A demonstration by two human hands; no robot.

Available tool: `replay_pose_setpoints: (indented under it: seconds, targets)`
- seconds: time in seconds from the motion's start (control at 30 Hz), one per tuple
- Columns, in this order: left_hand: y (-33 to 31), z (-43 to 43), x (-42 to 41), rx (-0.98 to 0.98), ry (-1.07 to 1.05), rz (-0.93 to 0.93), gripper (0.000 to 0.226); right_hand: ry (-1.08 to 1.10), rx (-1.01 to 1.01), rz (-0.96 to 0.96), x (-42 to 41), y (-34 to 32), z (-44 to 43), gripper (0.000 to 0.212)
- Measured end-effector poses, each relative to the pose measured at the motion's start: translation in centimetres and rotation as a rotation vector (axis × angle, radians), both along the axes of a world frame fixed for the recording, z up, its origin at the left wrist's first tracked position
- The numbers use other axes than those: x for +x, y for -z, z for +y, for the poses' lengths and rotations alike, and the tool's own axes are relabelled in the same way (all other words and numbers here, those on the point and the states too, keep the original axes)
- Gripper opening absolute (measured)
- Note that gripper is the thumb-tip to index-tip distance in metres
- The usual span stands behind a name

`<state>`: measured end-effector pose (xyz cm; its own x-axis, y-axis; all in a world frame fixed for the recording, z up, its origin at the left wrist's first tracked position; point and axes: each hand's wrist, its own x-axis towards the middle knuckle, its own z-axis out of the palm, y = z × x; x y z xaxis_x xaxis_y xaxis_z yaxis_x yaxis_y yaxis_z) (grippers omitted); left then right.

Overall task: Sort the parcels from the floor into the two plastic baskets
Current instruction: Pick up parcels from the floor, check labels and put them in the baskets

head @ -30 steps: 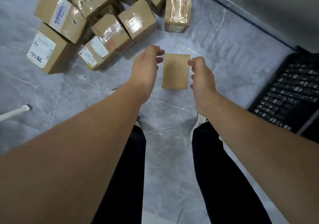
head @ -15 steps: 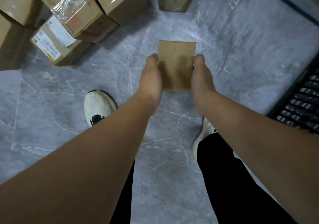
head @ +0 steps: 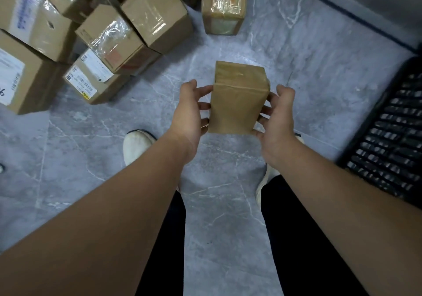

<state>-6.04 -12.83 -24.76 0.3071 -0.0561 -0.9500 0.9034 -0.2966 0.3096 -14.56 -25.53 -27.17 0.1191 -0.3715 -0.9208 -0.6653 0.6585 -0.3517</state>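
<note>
Right of my right hand (head: 277, 117), the black basket (head: 388, 140) runs off the frame edge. Up-left of my left hand (head: 189, 110), the piled boxes (head: 127, 35) are cropped too, and I can't read their blurred labels (head: 91, 72). The parcel (head: 237, 104) covers the ends of my right fingers (head: 265, 110).

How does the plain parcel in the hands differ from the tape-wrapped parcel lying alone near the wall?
The plain parcel is held between the left hand and right hand; the tape-wrapped parcel rests on the floor. The plain parcel is matte brown with no label showing; the tape-wrapped parcel is glossy with clear tape. Both are oblong brown cardboard boxes.
</note>
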Motion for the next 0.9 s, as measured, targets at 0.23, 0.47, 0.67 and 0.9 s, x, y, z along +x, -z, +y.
replay_pose_setpoints:
  seconds: [0.23,0.47,0.67,0.9]
  targets:
    - [-4.6,0.7,0.3,0.018,-0.002,-0.013,0.049,0.121,-0.004,-0.023,-0.2,-3.9,0.8,0.041]
    - [-8.6,2.3,1.1,0.048,-0.081,-0.044,0.052,0.162,0.000,-0.056,0.1,-8.3,2.1,0.049]
    - [-12.7,3.4,2.6,0.047,-0.055,-0.109,0.054,0.225,0.016,-0.089,0.7,-11.9,2.6,0.048]
    - [-18.8,2.7,4.6,-0.012,0.092,-0.175,0.056,0.070,-0.010,-0.227,1.7,-16.8,2.3,0.047]
